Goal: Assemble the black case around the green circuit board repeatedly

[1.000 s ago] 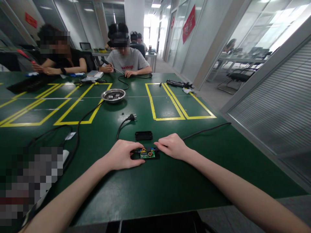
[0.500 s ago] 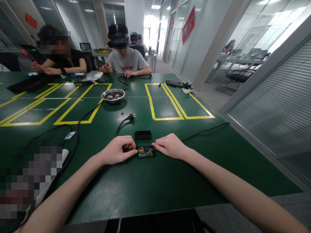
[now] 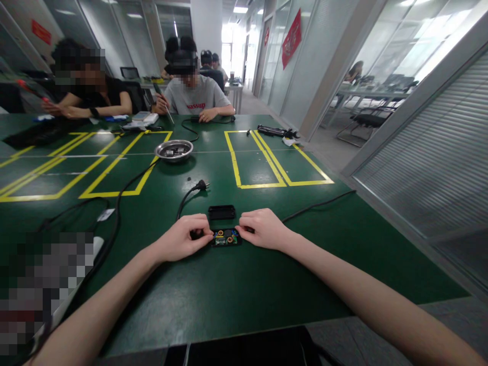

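Observation:
An opened power adapter (image 3: 226, 238) lies on the green table, its circuit board with copper-coloured coils showing in the lower black case. My left hand (image 3: 185, 236) is closed at the adapter's left end, thumb and fingers round a black cord mostly hidden under them. At the right end, my right hand (image 3: 263, 229) is pinched closed at the cable side, with its fingertips touching the case edge. Just beyond the board sits the black case cover (image 3: 221, 212), hollow side showing. A power plug (image 3: 201, 185) on a cord rests past my left hand.
A metal bowl (image 3: 174, 151) holds small metal parts. The thin cable (image 3: 318, 206) runs off to the right. Yellow tape outlines (image 3: 261, 185) mark the table; a folded black tripod-like object (image 3: 276, 132) lies at the back. Two people (image 3: 196, 96) work across the table.
The view has shifted slightly. Both hands stay at the adapter's ends, the right fingers curling a little more. Across the table, a person's hand has raised a tool more upright.

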`<act>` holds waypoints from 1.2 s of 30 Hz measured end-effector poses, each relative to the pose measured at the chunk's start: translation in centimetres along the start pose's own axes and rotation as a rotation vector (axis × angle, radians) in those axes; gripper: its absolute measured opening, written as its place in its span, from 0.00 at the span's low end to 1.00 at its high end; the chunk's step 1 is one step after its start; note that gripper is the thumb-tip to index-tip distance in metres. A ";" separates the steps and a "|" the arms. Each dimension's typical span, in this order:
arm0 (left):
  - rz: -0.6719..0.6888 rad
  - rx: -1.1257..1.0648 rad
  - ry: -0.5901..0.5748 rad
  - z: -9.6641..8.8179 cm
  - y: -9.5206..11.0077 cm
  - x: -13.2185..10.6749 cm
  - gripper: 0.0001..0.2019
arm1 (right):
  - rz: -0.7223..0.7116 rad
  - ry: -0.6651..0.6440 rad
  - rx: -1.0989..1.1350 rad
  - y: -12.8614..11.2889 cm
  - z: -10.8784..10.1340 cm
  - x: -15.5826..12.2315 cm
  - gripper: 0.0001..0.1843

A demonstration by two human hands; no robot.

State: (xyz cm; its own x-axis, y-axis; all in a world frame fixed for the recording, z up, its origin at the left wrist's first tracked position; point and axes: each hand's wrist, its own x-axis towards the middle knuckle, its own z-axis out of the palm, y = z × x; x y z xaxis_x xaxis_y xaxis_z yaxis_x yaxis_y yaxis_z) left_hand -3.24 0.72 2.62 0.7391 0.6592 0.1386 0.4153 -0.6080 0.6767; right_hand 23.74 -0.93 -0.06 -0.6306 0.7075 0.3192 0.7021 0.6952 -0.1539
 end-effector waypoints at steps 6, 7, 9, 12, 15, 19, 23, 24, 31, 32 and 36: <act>-0.053 -0.002 0.065 0.3 -0.4 0.4 0.12 | 0.100 0.097 0.061 0.0 0.3 0.3 0.10; -0.045 0.009 0.081 0.4 -0.6 0.4 0.12 | 0.100 0.131 0.057 0.1 0.4 0.4 0.16; -0.017 0.041 0.124 0.5 -1.0 0.4 0.12 | 0.078 0.164 0.054 0.3 0.6 0.5 0.25; -0.005 0.122 0.219 0.4 -1.6 0.4 0.09 | 0.042 0.119 0.087 0.8 0.8 0.6 0.22; -0.045 0.229 0.214 0.3 -2.1 0.3 0.31 | 0.042 0.078 0.156 1.2 0.9 0.5 0.15; -0.004 0.256 0.114 0.6 -2.2 0.4 0.44 | 0.051 0.142 0.326 1.0 0.8 0.3 0.13; 0.042 0.157 0.158 1.4 -1.8 0.3 0.42 | 0.095 0.224 0.570 0.9 1.0 0.2 0.20; 0.047 0.128 0.163 1.5 -1.7 0.2 0.42 | 0.109 0.232 0.616 1.0 1.1 0.2 0.23; 0.082 0.057 0.177 1.6 -1.5 0.2 0.37 | 0.152 0.191 0.636 1.2 0.9 0.1 0.18; 0.082 0.055 0.178 1.5 -1.5 0.2 0.37 | 0.154 0.197 0.627 1.1 0.8 0.2 0.17; 0.093 0.049 0.179 1.5 -1.3 0.3 0.35 | 0.129 0.240 0.631 0.6 0.9 0.2 0.16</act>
State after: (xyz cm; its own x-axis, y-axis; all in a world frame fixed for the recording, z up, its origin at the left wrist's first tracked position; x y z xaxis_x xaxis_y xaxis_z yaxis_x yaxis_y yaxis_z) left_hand -2.76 1.09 0.67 0.6712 0.6649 0.3279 0.3787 -0.6877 0.6193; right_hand 23.74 -0.22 -0.92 -0.4128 0.7926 0.4488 0.3938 0.5996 -0.6967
